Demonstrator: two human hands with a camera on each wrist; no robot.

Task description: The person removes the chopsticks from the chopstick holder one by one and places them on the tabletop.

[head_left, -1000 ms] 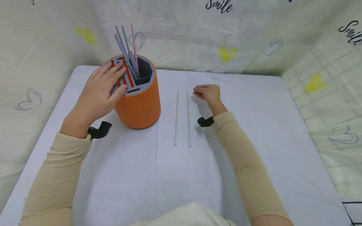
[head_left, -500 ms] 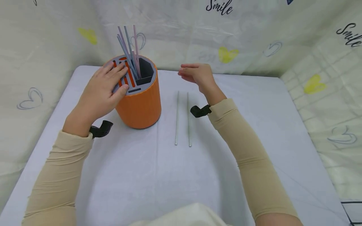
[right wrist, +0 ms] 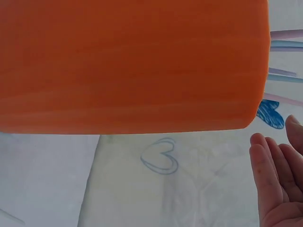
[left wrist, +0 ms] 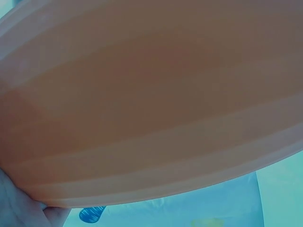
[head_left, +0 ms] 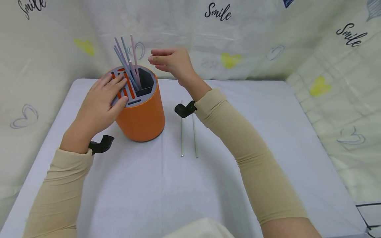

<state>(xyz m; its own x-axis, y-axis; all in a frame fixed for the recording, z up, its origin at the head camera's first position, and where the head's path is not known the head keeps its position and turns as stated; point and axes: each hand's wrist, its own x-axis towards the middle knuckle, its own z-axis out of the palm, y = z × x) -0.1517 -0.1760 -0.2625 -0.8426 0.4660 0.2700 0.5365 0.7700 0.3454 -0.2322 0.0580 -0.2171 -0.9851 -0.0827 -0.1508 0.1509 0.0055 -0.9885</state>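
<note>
Step, apparently: reach for thin sticks (head_left: 126, 68) leaning in orange holder (head_left: 141, 124) on table (head_left: 137, 191), left hand (head_left: 99, 104) spread on its top, right hand (head_left: 173, 62) empty, straight-fingered, just beside, probably calling next for a pinch on one.

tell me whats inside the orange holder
Pastel sticks lean inside the orange holder. Their lower ends are hidden within it, and the left hand covers part of its slotted top.
</note>
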